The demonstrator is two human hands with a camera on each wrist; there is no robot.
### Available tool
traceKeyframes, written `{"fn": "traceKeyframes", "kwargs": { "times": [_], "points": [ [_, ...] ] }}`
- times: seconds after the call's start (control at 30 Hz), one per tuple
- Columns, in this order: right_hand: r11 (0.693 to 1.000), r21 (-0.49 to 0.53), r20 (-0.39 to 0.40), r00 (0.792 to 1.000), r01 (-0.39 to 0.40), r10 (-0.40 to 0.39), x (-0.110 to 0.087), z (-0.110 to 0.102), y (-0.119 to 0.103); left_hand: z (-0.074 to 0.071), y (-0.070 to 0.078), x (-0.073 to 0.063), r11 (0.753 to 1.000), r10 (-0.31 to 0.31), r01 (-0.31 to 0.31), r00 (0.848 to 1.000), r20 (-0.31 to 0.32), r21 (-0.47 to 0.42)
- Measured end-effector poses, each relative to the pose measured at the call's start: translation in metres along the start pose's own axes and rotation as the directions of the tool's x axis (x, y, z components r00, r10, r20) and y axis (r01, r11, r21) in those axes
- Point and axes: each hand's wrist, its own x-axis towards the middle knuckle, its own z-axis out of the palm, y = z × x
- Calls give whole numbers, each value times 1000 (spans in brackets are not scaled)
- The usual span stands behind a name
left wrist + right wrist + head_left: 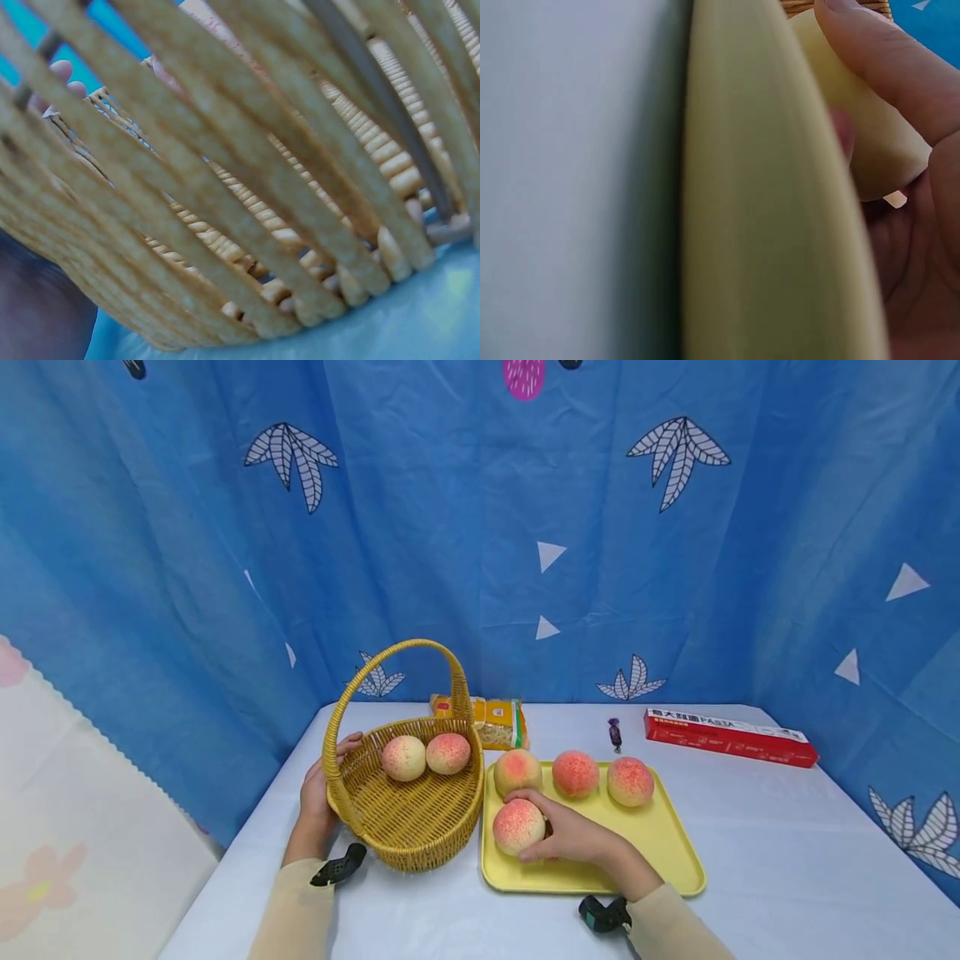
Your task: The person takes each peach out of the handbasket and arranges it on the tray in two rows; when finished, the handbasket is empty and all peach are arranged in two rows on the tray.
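Observation:
A yellow wicker basket (420,835) with a tall arched handle stands left of centre, holding two peaches, one pale (403,758) and one redder (448,753). My left hand (318,793) holds the basket's left side, its fingers at the rim; the basket's weave (247,187) fills the left wrist view and hides most of that hand. With thumb and fingers my right hand (566,835) grips a pink-speckled peach (518,827) over the left part of a yellow tray (645,860). Three more peaches line the tray's far side, one (575,774) in the middle.
Behind the basket lies a yellow packet of pasta (498,724). A small purple wrapped candy (615,735) and a long red pasta box (727,739) lie at the back right. A blue curtain (480,568) hangs behind the white table (787,860).

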Motion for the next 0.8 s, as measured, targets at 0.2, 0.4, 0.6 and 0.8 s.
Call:
{"fn": "traceKeyframes", "kwargs": {
  "times": [0.2,0.4,0.6,0.8],
  "points": [
    [1000,-30,10,1000,3,-3,-3,-4,-5,-1,-2,2,1000,8,-8,1000,2,2],
    [999,-25,19,999,-32,33,-8,-9,-8,-3,-3,2,1000,1,-1,1000,3,4],
    [997,-63,5,999,-34,35,-11,-19,-15,-1,-2,3,1000,11,-11,1000,5,-12],
    [990,-138,-70,997,4,-14,-13,-25,-26,0,-2,2,998,6,-6,1000,5,-57]
  ]
}}
